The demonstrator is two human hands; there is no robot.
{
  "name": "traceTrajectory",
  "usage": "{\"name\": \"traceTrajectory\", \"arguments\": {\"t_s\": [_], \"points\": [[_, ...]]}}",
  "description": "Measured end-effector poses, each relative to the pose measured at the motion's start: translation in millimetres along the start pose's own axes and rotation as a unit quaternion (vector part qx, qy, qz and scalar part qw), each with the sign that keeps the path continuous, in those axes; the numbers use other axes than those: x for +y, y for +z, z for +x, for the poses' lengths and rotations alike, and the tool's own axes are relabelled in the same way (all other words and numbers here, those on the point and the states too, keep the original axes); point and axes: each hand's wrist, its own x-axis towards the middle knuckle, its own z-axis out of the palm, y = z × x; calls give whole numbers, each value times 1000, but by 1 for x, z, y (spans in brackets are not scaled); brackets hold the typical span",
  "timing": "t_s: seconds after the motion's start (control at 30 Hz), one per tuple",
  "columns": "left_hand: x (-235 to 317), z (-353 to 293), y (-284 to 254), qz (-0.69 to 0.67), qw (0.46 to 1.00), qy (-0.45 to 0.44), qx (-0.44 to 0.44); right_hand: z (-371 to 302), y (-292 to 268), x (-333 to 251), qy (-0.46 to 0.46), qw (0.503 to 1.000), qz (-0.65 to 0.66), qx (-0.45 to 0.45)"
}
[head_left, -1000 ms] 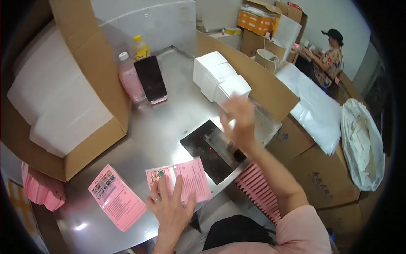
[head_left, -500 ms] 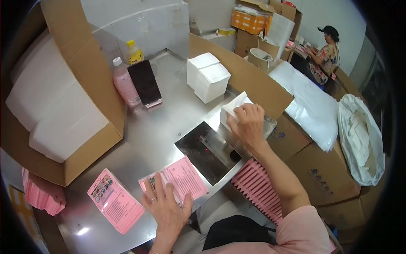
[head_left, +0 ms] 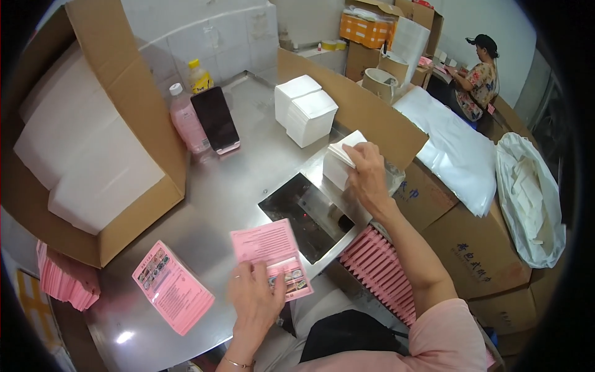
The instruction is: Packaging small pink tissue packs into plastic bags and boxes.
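Note:
My left hand [head_left: 257,301] grips a pink printed leaflet [head_left: 263,239] at the table's front edge, with its thumb on top and the other fingers bent over its left side. Small food pictures show on the leaflet's lower part. To the left lies a thick stack of similar pink leaflets [head_left: 180,294]. My right hand [head_left: 370,177] is closed on the top of a stack of folded white paper napkins [head_left: 336,167], beyond the dark rectangular opening [head_left: 297,214] in the steel table. How many napkins it pinches is hidden.
Two white napkin stacks [head_left: 307,115] stand farther back. A phone [head_left: 215,118] leans by a pink bottle [head_left: 188,121] and a yellow-capped bottle [head_left: 199,77]. An open carton [head_left: 142,229] stands left. Pink packets [head_left: 378,266] fill a row below the table edge. A co-worker [head_left: 480,84] sits far right.
The pink leaflet under my left hand has turned, and its pictures now face the near right. My left hand has shifted right. My right fingers have moved slightly on the napkin stack.

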Motion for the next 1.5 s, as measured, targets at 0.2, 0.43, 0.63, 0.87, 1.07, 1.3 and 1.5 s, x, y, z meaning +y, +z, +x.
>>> {"name": "traceTrajectory", "arguments": {"t_s": [0.2, 0.43, 0.63, 0.87, 1.07, 1.3, 1.5], "points": [[-1, -1, -17, -72, 997, 21, -21, -80, -15, -101, -305, 924, 190, -132], [9, 8, -10, -67, 998, 15, -4, -74, 45, -134, -241, 939, 133, -204], [-13, -17, -39, -116, 992, -3, -43, -67, 58, -79, -33, 948, 167, -269], [-59, -50, -67, -50, 980, -55, 185, -30, -13, -79, -105, 984, 120, -78], [-117, -55, -76, 191, 950, -212, 128, -9, 14, -14, -32, 981, -188, -35], [-86, -43, -75, -15, 980, -163, 109, -4, 15, -11, -9, 995, -95, -15], [-10, 0, -9, -56, 997, 47, 13, -11, 3, -3, 10, 999, -16, -34]]}}
